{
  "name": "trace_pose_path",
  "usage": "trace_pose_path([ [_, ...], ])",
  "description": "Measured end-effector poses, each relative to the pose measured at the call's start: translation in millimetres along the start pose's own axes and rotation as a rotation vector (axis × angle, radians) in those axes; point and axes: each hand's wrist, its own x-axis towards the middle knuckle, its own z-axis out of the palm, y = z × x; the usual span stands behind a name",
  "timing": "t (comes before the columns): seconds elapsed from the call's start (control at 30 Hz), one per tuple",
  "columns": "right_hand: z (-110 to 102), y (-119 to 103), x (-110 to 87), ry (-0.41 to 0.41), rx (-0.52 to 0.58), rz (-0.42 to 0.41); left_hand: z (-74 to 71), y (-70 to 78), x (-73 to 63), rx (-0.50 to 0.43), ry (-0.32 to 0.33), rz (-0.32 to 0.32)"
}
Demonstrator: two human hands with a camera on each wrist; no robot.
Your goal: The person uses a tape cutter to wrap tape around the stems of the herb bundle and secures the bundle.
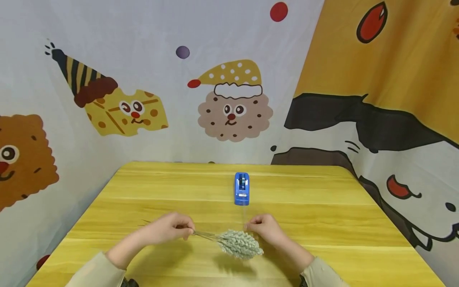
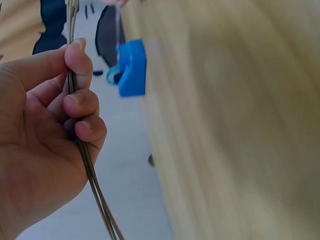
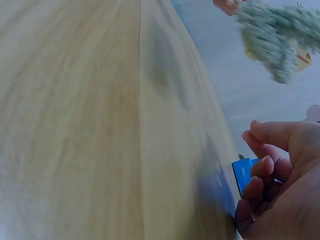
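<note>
My left hand (image 1: pixel 171 228) grips the thin brown stems (image 2: pixel 82 130) of a bunch of pale green dried grass (image 1: pixel 239 244), fingers curled round them. The fluffy heads point right, held over the table. A blue tape dispenser (image 1: pixel 242 189) stands farther back, its cutting end toward me. From it a clear strip of tape (image 1: pixel 244 215) stretches to my right hand (image 1: pixel 265 228), which pinches its end between thumb and forefinger. In the right wrist view the tape itself is hard to make out, and the dispenser (image 3: pixel 242 172) is partly hidden behind the fingers.
The wooden table (image 1: pixel 172 187) has rounded back corners. Behind it hangs a cloth (image 1: pixel 154 32) printed with cartoon figures, close to the table's back edge.
</note>
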Motion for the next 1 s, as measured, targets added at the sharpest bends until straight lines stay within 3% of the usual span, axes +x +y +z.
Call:
trace_pose_path([
  [0.17,-3.3,-3.9,0.9,-0.026,-0.026,-0.005,19.1,0.0,10.9,0.009,-0.046,0.032],
  [0.47,-11.6,-14.0,2.8,-0.043,-0.045,0.0,45.6,5.8,40.4,0.131,-0.006,-0.067],
  [0.73,-18.1,-22.5,5.9,-0.084,-0.046,0.027,64.8,3.7,65.6,0.109,0.008,-0.13],
  [1.0,-24.9,-31.4,9.9,-0.096,-0.104,0.012,74.4,-4.9,87.1,0.093,0.025,-0.202],
])
